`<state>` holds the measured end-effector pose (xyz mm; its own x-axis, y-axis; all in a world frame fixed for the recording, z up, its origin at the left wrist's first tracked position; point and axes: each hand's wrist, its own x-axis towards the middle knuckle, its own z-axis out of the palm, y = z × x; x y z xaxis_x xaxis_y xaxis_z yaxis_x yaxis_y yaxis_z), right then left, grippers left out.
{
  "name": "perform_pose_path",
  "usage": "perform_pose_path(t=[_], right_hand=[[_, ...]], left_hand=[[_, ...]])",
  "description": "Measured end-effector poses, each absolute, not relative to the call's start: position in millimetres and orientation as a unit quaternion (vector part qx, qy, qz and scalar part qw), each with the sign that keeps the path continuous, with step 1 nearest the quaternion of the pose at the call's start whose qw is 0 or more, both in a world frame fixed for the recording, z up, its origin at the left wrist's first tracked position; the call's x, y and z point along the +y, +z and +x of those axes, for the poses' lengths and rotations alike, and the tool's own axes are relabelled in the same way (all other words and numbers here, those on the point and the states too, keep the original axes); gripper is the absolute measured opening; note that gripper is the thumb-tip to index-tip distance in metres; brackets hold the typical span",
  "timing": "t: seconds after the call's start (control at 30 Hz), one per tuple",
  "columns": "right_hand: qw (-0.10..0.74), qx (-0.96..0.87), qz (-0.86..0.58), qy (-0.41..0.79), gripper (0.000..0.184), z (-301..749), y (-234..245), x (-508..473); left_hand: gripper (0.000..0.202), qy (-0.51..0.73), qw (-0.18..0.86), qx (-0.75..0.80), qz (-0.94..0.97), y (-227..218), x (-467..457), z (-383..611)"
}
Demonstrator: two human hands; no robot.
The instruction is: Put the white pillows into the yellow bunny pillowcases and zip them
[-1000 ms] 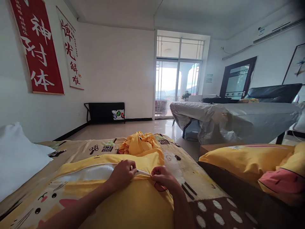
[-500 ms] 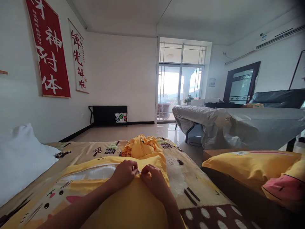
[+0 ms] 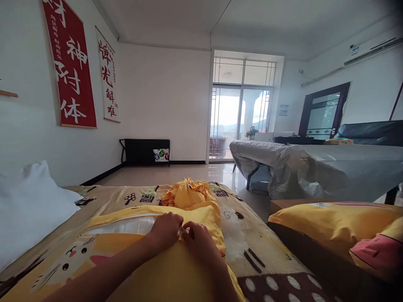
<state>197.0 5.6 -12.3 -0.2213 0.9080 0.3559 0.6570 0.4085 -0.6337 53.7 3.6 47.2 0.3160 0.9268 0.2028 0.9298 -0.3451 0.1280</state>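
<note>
A yellow pillowcase [image 3: 170, 268] printed with a cat face lies in front of me on a patterned blanket. Its long zipper opening gapes on the left, showing the white pillow [image 3: 129, 226] inside. At the right part of that opening, my left hand [image 3: 166, 228] is closed, pinching the zipper edge. My right hand [image 3: 200, 240] is closed right beside it, thumb and fingers on the zipper too. Between the fingertips a small pale bit shows; the zipper pull itself is mostly hidden. Behind the hands sits a crumpled bundle of yellow cloth [image 3: 188, 193].
The patterned blanket [image 3: 248, 235] spreads under everything. A white pillow [image 3: 34, 209] lies at the left. To the right, a filled yellow pillow [image 3: 327, 220] rests on a cardboard box [image 3: 289, 243]. Farther back stands a plastic-covered table [image 3: 315, 167].
My right hand has moved left, closer against the left hand, and its fingers have curled in more. The view has turned slightly left.
</note>
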Motion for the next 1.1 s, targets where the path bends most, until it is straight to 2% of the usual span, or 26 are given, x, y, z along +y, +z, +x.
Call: perform_pose_path(t=[0.37,0.7,1.1], right_hand=[[0.343,-0.782,-0.501,0.142,0.022,211.7,-4.1,-1.2],[0.329,-0.798,-0.487,0.132,0.015,217.3,3.7,-10.1],[0.297,-0.802,-0.497,0.143,0.018,216.3,7.3,-11.9]], left_hand=[[0.020,-0.152,-0.030,-0.578,-0.801,45.2,-4.8,52.1],[0.017,-0.221,-0.092,-0.593,-0.769,44.3,-15.6,10.9],[0.018,-0.288,-0.158,-0.584,-0.742,29.2,-12.5,-38.6]])
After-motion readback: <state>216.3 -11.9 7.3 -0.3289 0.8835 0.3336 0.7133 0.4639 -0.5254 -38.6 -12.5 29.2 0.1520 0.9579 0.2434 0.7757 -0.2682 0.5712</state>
